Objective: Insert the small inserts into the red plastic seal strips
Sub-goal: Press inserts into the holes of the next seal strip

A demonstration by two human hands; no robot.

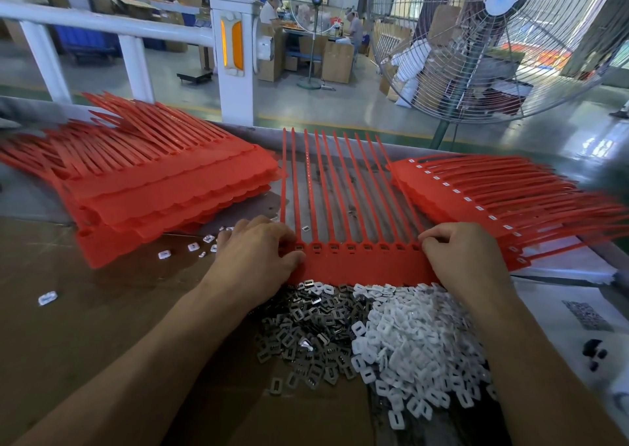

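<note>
Red strip sheet [360,261] lies flat on the table [85,326], dead centre, its flat band nearest the person and its long tails [326,187] fanning away toward the far edge. A row of small square sockets [350,247] runs along the band where the tails start.

Left hand [255,258] sits on the left end of the band, fingers curled, thumb and fingertips pinching the corner by the first socket. Right hand [466,258] is on the right end, fingers curled down onto the band edge at the last socket; can't tell if it pinches an insert there. Hands are well apart, one at each end of the sheet.

Just in front of the band, between the forearms: a heap of grey metal inserts [306,330] on the left, touching a heap of white plastic inserts [418,343] on the right. Both heaps butt against the band's near edge. A few loose white ones [190,247] lie left of the left hand.

Stack of red sheets [163,187] far left; another stack [493,200] on the right, with white inserts showing in its sockets. One loose insert [305,228] lies between the tails of the centre sheet.

Big floor fan [503,37] behind the table.
</note>
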